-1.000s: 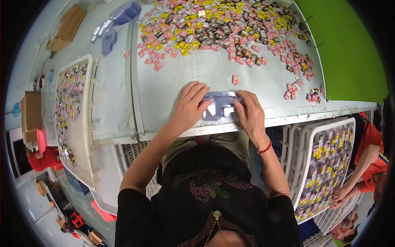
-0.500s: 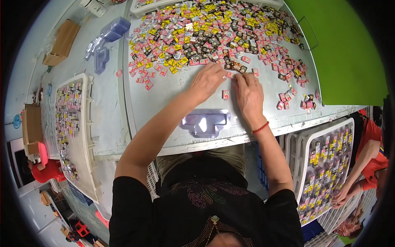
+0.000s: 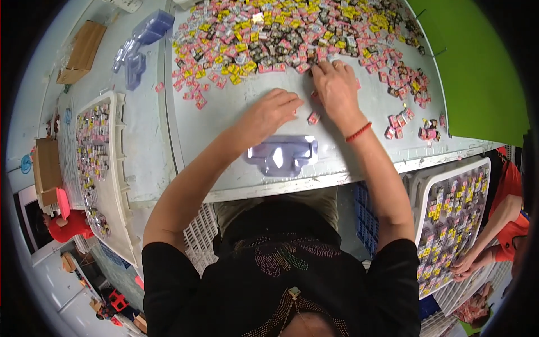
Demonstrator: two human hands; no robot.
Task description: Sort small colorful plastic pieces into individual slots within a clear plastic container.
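Note:
My left hand [image 3: 268, 117] hovers behind a clear plastic blister tray [image 3: 263, 153], its thumb and fingers drawn together; whatever is between the fingertips is too small to make out. My right hand [image 3: 337, 91], with a red cord bracelet at the wrist, reaches to the near edge of a spread pile of small boxes [image 3: 281, 48] in pink, yellow, black and white. Its fingers curl down and hide what they hold. Between the hands lies a loose pink box [image 3: 314, 118]. The T-shaped tray rests near the table's front edge, with no boxes visible in it.
Nested clear trays [image 3: 151, 28] and a cardboard box [image 3: 83, 51] stand at the far left. A white crate [image 3: 119, 168] with filled packs is on the left, another [image 3: 422, 194] at the right. Beside it a co-worker's hands [image 3: 463, 265] work. A green panel [image 3: 477, 67] borders the table.
My left hand has drawn back toward the tray. The right hand has moved forward to the pile's edge, over where dark boxes lay. The view has shifted slightly.

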